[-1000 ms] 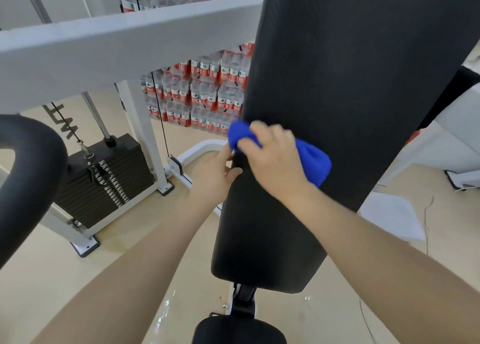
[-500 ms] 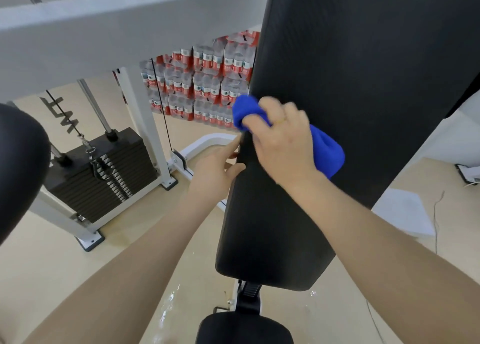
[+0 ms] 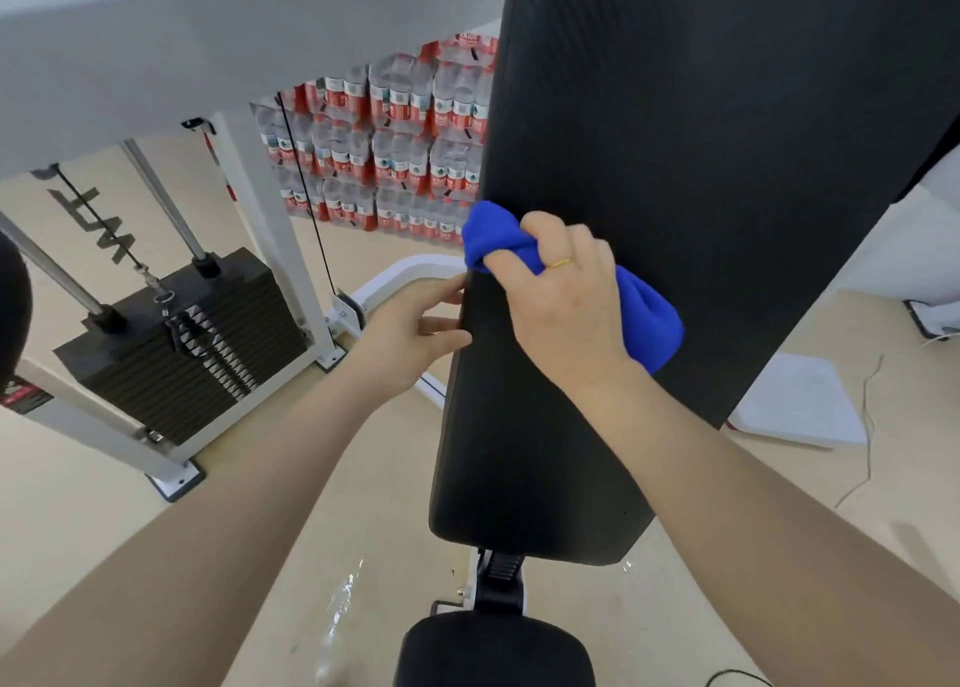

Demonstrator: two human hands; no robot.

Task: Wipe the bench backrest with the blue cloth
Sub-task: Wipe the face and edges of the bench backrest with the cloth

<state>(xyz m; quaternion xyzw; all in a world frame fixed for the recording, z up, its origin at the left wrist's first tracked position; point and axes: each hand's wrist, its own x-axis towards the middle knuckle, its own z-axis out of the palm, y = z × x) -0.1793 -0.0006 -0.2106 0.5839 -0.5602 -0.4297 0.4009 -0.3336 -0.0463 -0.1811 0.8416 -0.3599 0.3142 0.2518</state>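
The right hand is closed around the bunched blue cloth, pressing it against the left edge of the black bench backrest, with folds of cloth sticking out above the fingers and below the wrist. The left hand lies just beside it, fingers loosely spread and empty, its fingertips touching the backrest's left side as if steadying the pad. Compared with a second ago, the cloth has stayed near the same left-edge spot while the grip has shifted: the fingers now pinch a fold at the top instead of lying flat over it, and the view has tilted so more of the pad's lower end shows. That suggests a pause to regather the cloth rather than a full stroke, so most of the backrest probably remains to be wiped. Beyond the hands stand a weight stack, stacked packs of water bottles and, below, the bench seat.
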